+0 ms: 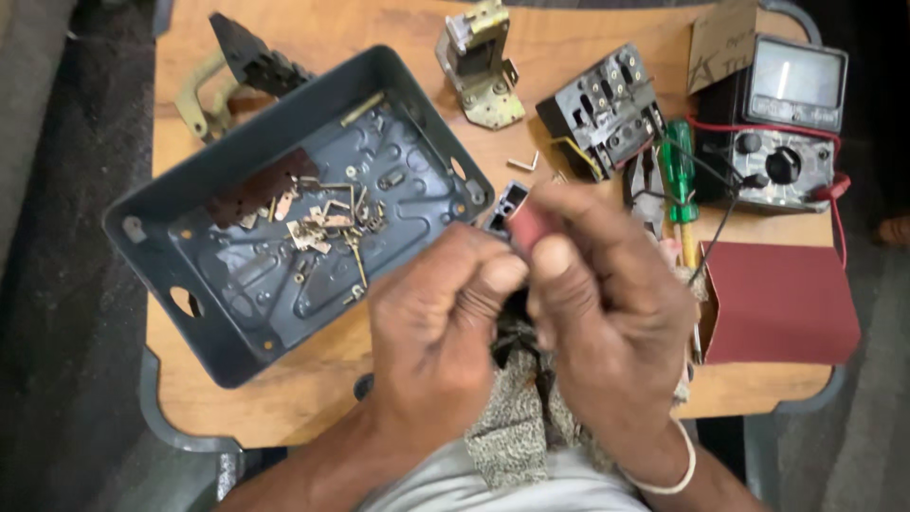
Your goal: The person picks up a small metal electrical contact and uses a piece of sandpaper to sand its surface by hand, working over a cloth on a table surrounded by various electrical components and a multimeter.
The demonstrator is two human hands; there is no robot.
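My left hand (436,332) is closed around a small dark part (512,201) whose black tip pokes out above my fingers. My right hand (607,294) pinches a small reddish-brown piece of abrasive paper (529,226) against that part. Both hands meet over the near edge of a wooden table (313,379). A speckled grey cloth (517,417) lies under them on my lap. Most of the part is hidden by my fingers.
A grey metal box (152,213) holding several small brass pieces sits at the left. Farther back are a brass bracket (482,71), a black switch block (602,109), a green screwdriver (679,171), an analogue meter (782,123) with red and black leads, and a red-brown abrasive sheet (782,301).
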